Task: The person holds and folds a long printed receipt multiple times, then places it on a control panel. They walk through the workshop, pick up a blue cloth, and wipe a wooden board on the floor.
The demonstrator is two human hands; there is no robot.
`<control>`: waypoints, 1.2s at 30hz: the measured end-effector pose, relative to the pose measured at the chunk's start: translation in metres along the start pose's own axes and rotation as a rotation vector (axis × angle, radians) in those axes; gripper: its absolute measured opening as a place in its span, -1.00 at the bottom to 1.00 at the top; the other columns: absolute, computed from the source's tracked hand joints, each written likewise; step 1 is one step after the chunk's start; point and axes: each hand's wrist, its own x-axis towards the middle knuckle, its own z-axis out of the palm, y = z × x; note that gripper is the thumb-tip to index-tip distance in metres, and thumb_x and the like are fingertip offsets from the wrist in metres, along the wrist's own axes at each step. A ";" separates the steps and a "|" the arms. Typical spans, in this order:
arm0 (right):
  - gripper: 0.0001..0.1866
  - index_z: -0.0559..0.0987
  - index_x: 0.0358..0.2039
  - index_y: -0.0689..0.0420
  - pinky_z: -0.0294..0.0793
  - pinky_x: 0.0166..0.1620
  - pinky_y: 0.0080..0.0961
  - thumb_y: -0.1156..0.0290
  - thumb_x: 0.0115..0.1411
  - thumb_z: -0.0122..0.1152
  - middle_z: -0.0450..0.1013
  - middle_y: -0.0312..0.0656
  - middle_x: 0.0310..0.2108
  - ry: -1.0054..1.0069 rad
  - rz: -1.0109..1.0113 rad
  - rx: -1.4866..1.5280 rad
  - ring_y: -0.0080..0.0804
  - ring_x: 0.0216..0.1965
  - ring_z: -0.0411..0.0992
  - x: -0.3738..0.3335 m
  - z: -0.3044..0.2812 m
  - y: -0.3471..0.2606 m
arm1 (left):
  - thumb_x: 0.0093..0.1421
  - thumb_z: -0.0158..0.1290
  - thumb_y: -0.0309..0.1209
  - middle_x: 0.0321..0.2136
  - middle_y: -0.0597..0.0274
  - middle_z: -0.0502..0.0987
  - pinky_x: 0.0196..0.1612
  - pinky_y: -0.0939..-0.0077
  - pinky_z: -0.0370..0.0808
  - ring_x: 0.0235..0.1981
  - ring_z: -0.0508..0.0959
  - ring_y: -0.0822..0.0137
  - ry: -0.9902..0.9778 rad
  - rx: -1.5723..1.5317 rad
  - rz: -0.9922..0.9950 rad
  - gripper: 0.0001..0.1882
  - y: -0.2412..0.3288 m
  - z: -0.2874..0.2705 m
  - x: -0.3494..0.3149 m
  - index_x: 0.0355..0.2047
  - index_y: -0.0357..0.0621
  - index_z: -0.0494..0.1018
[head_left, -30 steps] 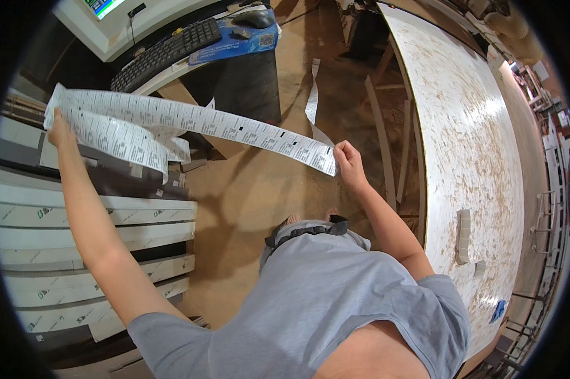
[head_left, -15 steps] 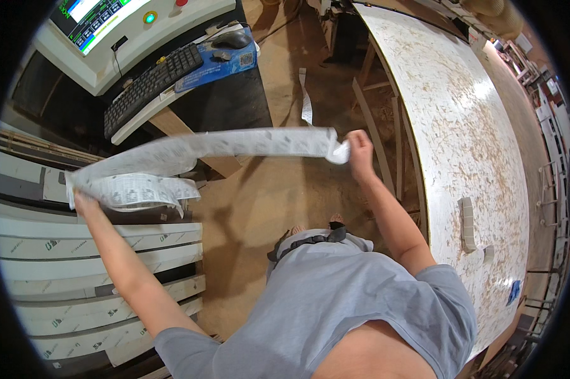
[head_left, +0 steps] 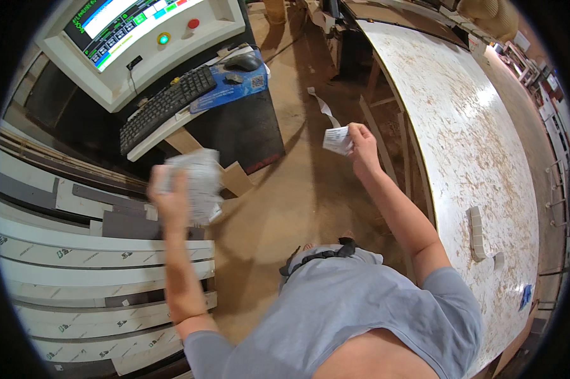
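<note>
My left hand (head_left: pixel 171 196), smeared by motion, is closed on a bunched strip of printed white labels (head_left: pixel 199 186) in front of the control console. My right hand (head_left: pixel 362 148) pinches a short piece of printed white label (head_left: pixel 338 140) between thumb and fingers, over the floor beside the large white-topped table. The two pieces are apart, with a wide gap between my hands. Beyond my right hand, a narrow white strip (head_left: pixel 323 106) appears to lie on the floor, its near end hidden behind the label.
On the left stands a console with a screen (head_left: pixel 117 28), a keyboard (head_left: pixel 168 110) and a mouse (head_left: pixel 242 62). Below it are stacked white panels (head_left: pixel 102 252). A white table (head_left: pixel 449 126) strewn with wood shavings lines the right, bearing a row of small pale blocks (head_left: pixel 477 234).
The long label strip stretched between my hands is now two separate pieces. My left hand has moved right, holding the bunched part. My right hand keeps a short piece.
</note>
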 end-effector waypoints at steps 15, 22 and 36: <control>-0.81 0.40 -0.42 0.13 0.30 -0.36 -0.71 0.29 0.24 -0.02 0.49 -0.25 -0.33 -0.412 0.214 0.212 -0.73 -0.44 0.28 -0.124 0.090 -0.037 | 0.04 0.19 -0.38 -0.44 0.31 0.50 -0.31 0.64 0.42 -0.43 0.46 0.52 0.012 -0.761 -0.067 -0.68 0.013 0.130 -0.087 -0.24 -0.22 0.38; -0.85 0.38 -0.43 0.21 0.37 -0.21 -0.62 0.43 0.25 -0.05 0.48 -0.19 -0.31 -0.623 -0.042 0.172 -0.65 -0.34 0.36 -0.126 0.084 -0.032 | 0.03 0.18 -0.46 -0.48 0.37 0.50 -0.30 0.68 0.41 -0.39 0.46 0.57 -0.300 -0.876 -0.263 -0.78 0.019 0.117 -0.078 -0.30 -0.24 0.48; -0.65 0.47 -0.22 0.04 0.20 -0.06 -0.39 0.20 -0.02 0.22 0.44 -0.30 -0.21 -1.046 -0.771 -0.678 -0.34 -0.16 0.37 -0.064 0.098 0.005 | 0.02 0.15 -0.29 -0.38 0.32 0.40 -0.36 0.60 0.42 -0.42 0.43 0.48 -0.035 -0.774 -0.230 -0.56 0.040 -0.048 -0.052 -0.14 -0.13 0.25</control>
